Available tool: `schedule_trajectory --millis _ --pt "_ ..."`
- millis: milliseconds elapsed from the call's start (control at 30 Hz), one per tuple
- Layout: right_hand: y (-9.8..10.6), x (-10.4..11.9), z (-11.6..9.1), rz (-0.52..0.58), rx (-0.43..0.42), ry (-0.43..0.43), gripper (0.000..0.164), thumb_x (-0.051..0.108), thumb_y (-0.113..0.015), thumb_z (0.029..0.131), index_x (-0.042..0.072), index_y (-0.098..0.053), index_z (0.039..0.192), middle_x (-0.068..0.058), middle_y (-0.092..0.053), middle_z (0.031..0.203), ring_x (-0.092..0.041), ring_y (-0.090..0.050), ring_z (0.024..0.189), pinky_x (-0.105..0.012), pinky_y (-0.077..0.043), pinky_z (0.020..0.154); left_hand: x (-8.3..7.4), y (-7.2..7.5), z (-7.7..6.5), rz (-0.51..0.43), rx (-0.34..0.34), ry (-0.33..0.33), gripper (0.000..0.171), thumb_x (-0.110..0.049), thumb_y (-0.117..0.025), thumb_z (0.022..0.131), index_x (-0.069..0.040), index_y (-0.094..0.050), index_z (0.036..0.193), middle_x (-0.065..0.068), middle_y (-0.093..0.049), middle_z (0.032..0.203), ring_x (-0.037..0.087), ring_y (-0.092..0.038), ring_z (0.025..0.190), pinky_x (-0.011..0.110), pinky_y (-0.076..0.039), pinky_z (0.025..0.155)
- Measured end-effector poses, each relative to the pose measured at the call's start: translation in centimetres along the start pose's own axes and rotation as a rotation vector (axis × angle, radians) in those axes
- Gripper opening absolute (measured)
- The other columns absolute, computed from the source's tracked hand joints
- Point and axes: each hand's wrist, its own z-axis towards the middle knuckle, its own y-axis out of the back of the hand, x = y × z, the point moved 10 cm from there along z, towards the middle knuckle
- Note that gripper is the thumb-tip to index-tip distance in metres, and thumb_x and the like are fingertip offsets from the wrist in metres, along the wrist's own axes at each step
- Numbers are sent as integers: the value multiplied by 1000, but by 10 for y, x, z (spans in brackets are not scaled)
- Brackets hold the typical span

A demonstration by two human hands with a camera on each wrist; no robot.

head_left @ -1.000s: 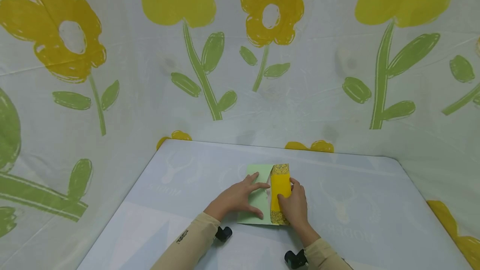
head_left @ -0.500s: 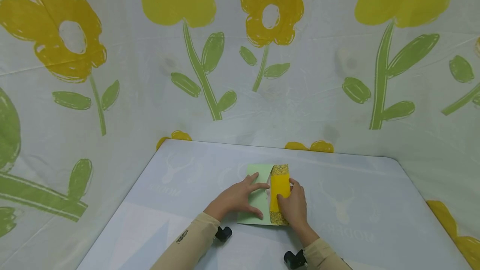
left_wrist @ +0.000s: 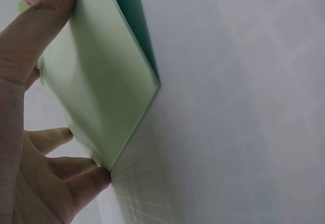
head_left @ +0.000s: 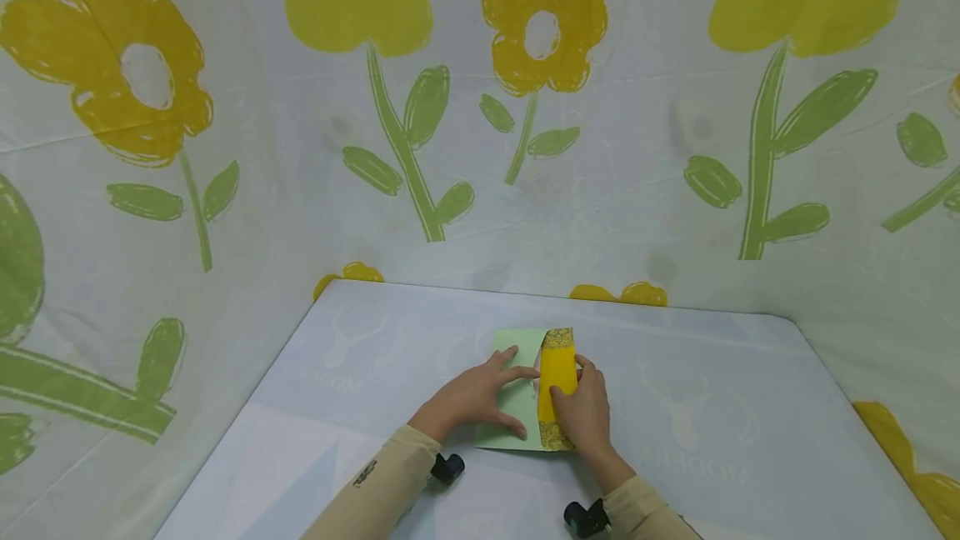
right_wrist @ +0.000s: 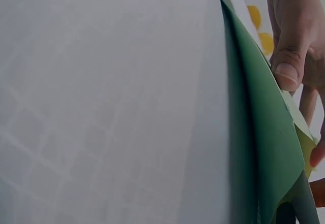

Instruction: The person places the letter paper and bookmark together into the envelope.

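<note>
A folded paper card (head_left: 513, 398) lies on the table, pale green on its left part. Along its right side a bright yellow flap (head_left: 557, 363) stands partly raised, with dark-patterned bands at both ends. My left hand (head_left: 476, 392) rests spread over the green part, thumb near the front edge and index finger pointing at the flap. My right hand (head_left: 587, 411) grips the flap's right edge, thumb on the yellow face and fingers behind. The right wrist view shows the card's darker green underside (right_wrist: 271, 127) lifted along one edge. In the left wrist view, fingertips (left_wrist: 99, 176) touch the card's edge.
The pale table (head_left: 712, 407) carries faint printed patterns. Behind it hangs a white sheet (head_left: 615, 215) with yellow flowers and green stems. A small black device sits at each cuff, one by the left sleeve (head_left: 393, 473) and one by the right sleeve (head_left: 645, 511).
My right hand has moved slightly left, bringing the yellow flap's right edge with it, so the flap looks narrower. The left hand has stayed in place.
</note>
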Motion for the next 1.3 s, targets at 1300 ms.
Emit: schedule_trajectory --millis 1300 --pt "2 -6 0 5 -6 -31 63 16 -65 96 -2 -40 150 -23 -56 126 -32 -55 101 -46 -50 88 -1 2 -3 0 10 24 91 -66 -86 66 -50 -48 147 2 -22 169 36 -31 150 55 -43 109"
